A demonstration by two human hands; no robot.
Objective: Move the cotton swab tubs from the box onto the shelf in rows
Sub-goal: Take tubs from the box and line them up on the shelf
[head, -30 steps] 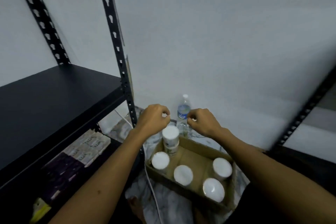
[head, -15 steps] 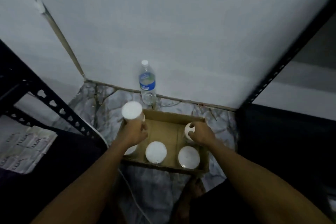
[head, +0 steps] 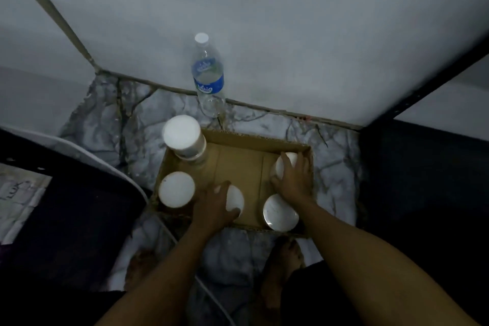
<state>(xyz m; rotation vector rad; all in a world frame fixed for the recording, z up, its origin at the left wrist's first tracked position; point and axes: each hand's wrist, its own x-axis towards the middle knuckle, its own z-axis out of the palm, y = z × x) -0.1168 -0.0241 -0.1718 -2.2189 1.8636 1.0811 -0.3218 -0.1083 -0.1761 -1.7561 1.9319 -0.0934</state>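
Tubs of cotton swabs are sitting in the cardboard box on the marble-patterned floor, and we are reaching into it with both hands. We are curling our left hand around the side of the front-middle tub, fingers closing on it though we are not yet lifting. We are laying our right hand over the far-right tub, fingers draped across its white lid and closing on its side. Three other places are holding tubs: a stacked pair at the far-left corner, a front-left tub, and a front-right tub just beside our right wrist. A water bottle is standing against the wall behind the box. To do this pickup well, we are judging that each grip should wrap low around the tub's body rather than pinch the lid, which might pop off. We should be lifting straight up so we are clearing the box wall and not nudging the tall stack, which looks likeliest to topple. The shelf is lying out of view, so we should be carrying both tubs upright toward it.
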